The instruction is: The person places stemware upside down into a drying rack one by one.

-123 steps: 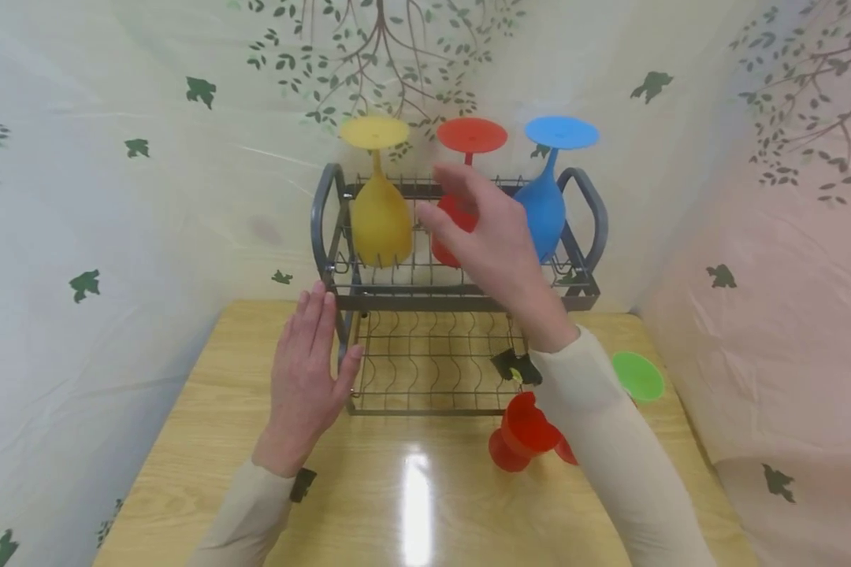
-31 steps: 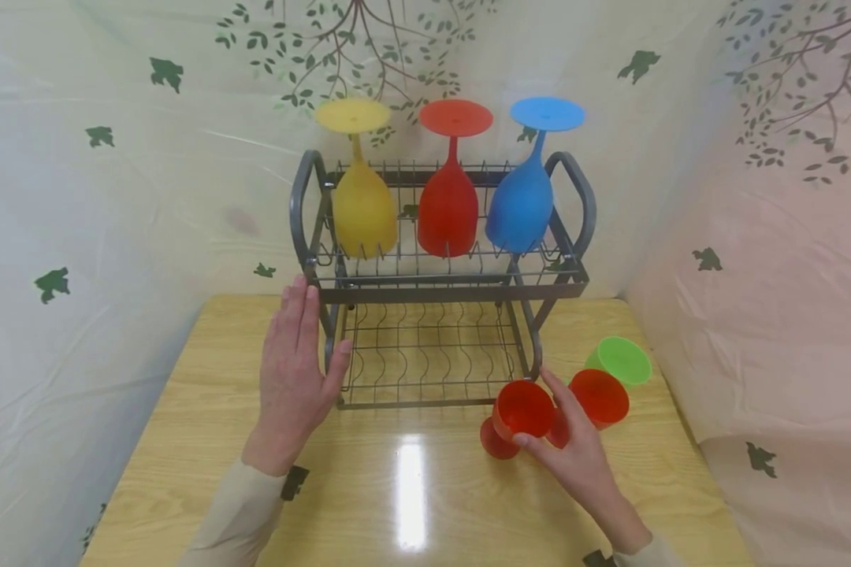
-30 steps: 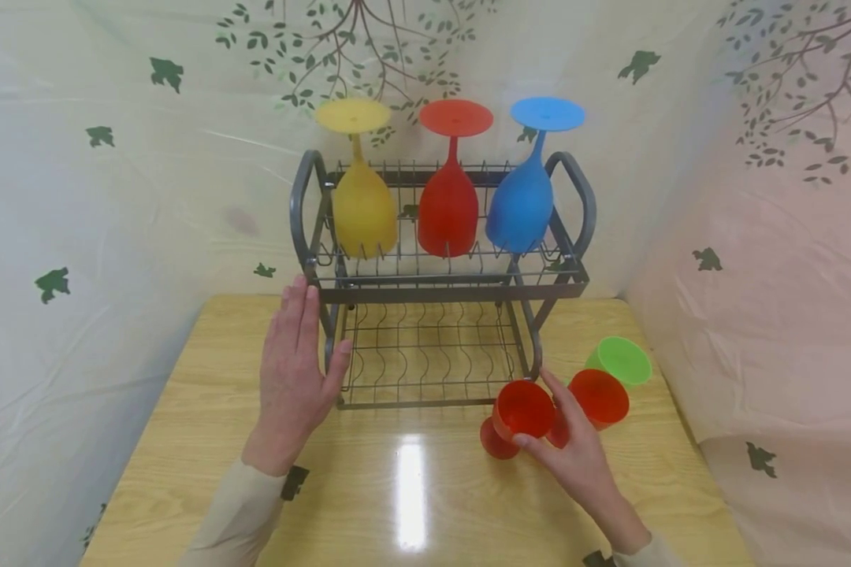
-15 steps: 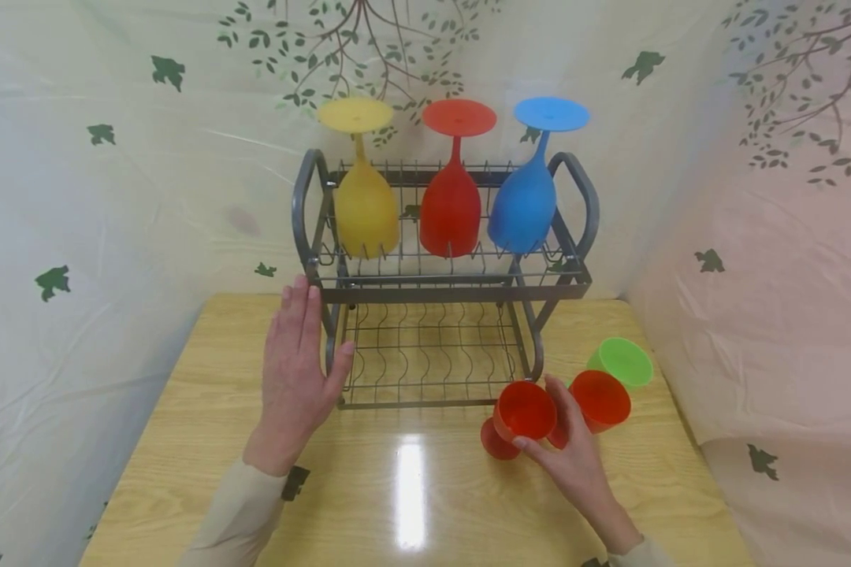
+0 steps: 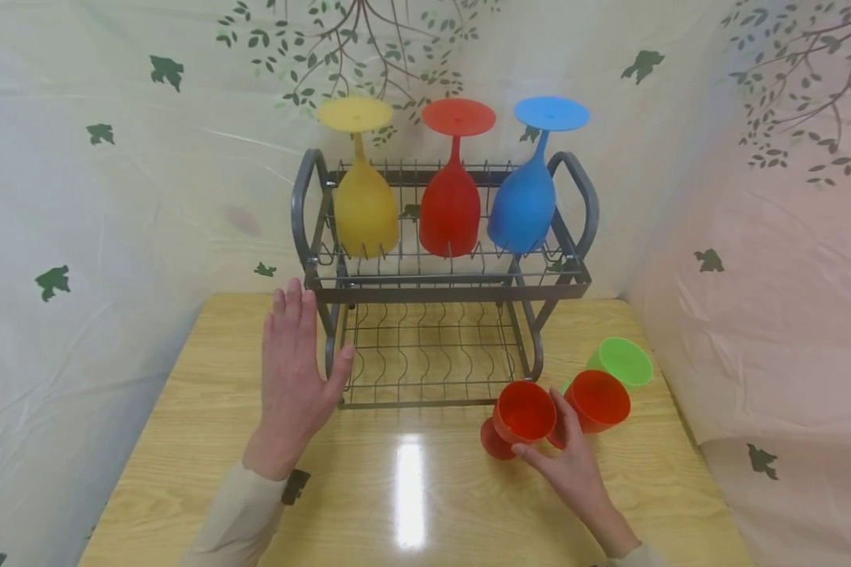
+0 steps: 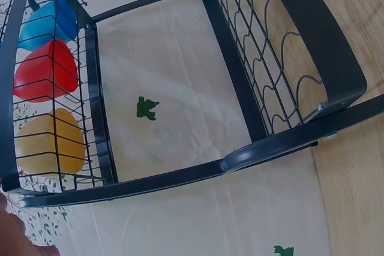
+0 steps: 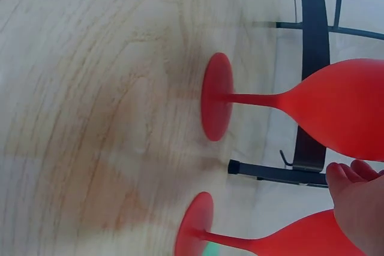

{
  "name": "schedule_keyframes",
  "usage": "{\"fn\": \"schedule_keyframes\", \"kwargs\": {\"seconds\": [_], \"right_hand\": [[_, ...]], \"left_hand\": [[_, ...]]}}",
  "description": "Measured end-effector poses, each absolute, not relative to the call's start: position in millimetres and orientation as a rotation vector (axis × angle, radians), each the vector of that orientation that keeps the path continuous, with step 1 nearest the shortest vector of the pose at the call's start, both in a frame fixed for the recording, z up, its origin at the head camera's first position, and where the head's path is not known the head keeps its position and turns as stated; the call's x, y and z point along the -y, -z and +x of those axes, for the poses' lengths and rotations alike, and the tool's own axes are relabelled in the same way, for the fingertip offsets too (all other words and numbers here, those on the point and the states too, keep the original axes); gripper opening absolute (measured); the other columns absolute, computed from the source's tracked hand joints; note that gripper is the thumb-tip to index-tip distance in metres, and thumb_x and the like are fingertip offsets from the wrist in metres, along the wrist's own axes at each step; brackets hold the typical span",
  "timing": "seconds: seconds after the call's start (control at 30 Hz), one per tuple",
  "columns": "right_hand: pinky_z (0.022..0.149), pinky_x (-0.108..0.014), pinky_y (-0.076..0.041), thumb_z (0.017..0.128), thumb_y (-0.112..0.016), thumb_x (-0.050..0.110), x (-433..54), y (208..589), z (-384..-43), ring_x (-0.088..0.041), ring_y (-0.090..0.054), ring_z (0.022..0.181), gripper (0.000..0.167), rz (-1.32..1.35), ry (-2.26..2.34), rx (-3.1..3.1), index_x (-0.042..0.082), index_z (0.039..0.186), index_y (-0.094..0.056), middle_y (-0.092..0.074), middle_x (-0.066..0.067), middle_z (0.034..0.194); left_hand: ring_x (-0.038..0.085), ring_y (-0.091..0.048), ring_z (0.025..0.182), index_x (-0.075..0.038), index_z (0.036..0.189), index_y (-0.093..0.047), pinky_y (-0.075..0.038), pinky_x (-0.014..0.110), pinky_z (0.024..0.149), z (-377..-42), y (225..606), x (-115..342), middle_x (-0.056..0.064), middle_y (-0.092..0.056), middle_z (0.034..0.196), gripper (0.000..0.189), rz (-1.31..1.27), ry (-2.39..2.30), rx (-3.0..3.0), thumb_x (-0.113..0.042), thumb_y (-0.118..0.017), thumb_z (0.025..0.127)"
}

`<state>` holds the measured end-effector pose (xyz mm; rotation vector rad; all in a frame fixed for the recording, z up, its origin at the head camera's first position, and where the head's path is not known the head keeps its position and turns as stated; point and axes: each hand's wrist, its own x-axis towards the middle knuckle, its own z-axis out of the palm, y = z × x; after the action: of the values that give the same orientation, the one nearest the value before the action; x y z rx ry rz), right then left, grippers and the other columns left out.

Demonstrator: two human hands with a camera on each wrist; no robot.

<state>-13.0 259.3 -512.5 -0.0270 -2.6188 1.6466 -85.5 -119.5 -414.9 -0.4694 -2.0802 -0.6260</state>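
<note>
Head view: "Where's the nearer red goblet (image 5: 525, 412)?"
"Upright toward the tabletop's (image 5: 340, 504) right edge, a person's right hand (image 5: 569, 461) curled round it."
"Left hand (image 5: 291, 390)?"
"Straight-fingered, free, beside the rack's (image 5: 447, 294) left edge."

A cream left sleeve (image 5: 230, 516) is worn to the wrist at 7 o'clock, with a small, angular black piece (image 5: 295, 487) seen at the cuff's (image 5: 262, 477) 3 o'clock edge; a 2nd pale sleeve (image 5: 638, 557) is cropped at 5 o'clock. Left hand (image 5: 292, 386) and right hand (image 5: 573, 465) are bared.
</note>
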Motion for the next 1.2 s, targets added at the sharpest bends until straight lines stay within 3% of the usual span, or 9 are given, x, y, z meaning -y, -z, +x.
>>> {"fn": "schedule_keyframes", "kwargs": {"seconds": [0.13, 0.37, 0.6, 0.7, 0.9, 1.03, 1.2], "right_hand": [[0.109, -0.052, -0.044, 0.082, -0.09, 0.019, -259, 514, -14, -0.045, -0.047, 0.141, 0.102, -0.045, -1.661, 2.618, 0.003, 0.16, -0.026, -0.042, -0.022, 0.158], [0.109, -0.061, -0.044, 0.083, -0.09, 0.02, -259, 521, -15, -0.039, -0.049, 0.141, 0.094, -0.032, -1.711, 2.587, 0.005, 0.156, -0.033, -0.049, -0.018, 0.154], [0.108, -0.059, -0.045, 0.083, -0.089, 0.021, -259, 522, -14, -0.039, -0.05, 0.139, 0.088, -0.025, -1.69, 2.598, 0.005, 0.153, -0.037, -0.05, -0.018, 0.152], [0.108, -0.052, -0.048, 0.084, -0.089, 0.02, -257, 521, -12, -0.036, -0.052, 0.138, 0.087, -0.01, -1.662, 2.599, 0.005, 0.152, -0.038, -0.052, -0.016, 0.152], [0.101, -0.019, -0.046, 0.084, -0.089, 0.018, -253, 513, -10, -0.033, -0.054, 0.135, 0.086, 0.037, -1.631, 2.569, 0.006, 0.152, -0.039, -0.053, -0.014, 0.15], [0.099, -0.016, -0.046, 0.083, -0.089, 0.012, -248, 505, -9, -0.028, -0.056, 0.131, 0.084, 0.071, -1.623, 2.527, 0.004, 0.151, -0.041, -0.055, -0.014, 0.148], [0.099, -0.013, -0.046, 0.082, -0.089, 0.009, -241, 496, -9, -0.003, -0.055, 0.125, 0.082, 0.099, -1.619, 2.484, 0.004, 0.15, -0.043, -0.057, -0.012, 0.146]], "left_hand": [[0.032, -0.015, 0.158, -0.005, 0.164, -0.025, -0.015, 0.059, 0.126, -82, 418, 121, 0.009, -0.019, 0.172, 0.073, -0.477, 0.658, 2.039, -0.049, -0.04, 0.108], [0.037, -0.03, 0.153, 0.006, 0.152, -0.041, -0.024, 0.056, 0.125, -80, 430, 124, 0.021, -0.037, 0.163, 0.069, -0.56, 0.684, 1.902, -0.045, -0.047, 0.106], [0.044, -0.041, 0.144, 0.014, 0.14, -0.049, -0.032, 0.056, 0.121, -76, 443, 125, 0.031, -0.049, 0.148, 0.064, -0.608, 0.682, 1.866, -0.04, -0.05, 0.105], [0.044, -0.042, 0.144, 0.016, 0.137, -0.051, -0.033, 0.055, 0.121, -72, 448, 124, 0.032, -0.05, 0.146, 0.064, -0.611, 0.687, 1.888, -0.04, -0.049, 0.105], [0.044, -0.04, 0.145, 0.015, 0.14, -0.051, -0.034, 0.057, 0.119, -65, 454, 123, 0.03, -0.05, 0.149, 0.066, -0.619, 0.723, 1.95, -0.042, -0.048, 0.105], [0.045, -0.041, 0.144, 0.014, 0.141, -0.05, -0.033, 0.056, 0.12, -61, 455, 121, 0.029, -0.049, 0.15, 0.066, -0.62, 0.744, 1.988, -0.042, -0.048, 0.105], [0.046, -0.041, 0.143, 0.014, 0.141, -0.05, -0.029, 0.049, 0.124, -58, 457, 121, 0.029, -0.049, 0.151, 0.067, -0.622, 0.78, 2.043, -0.042, -0.047, 0.106]]}}
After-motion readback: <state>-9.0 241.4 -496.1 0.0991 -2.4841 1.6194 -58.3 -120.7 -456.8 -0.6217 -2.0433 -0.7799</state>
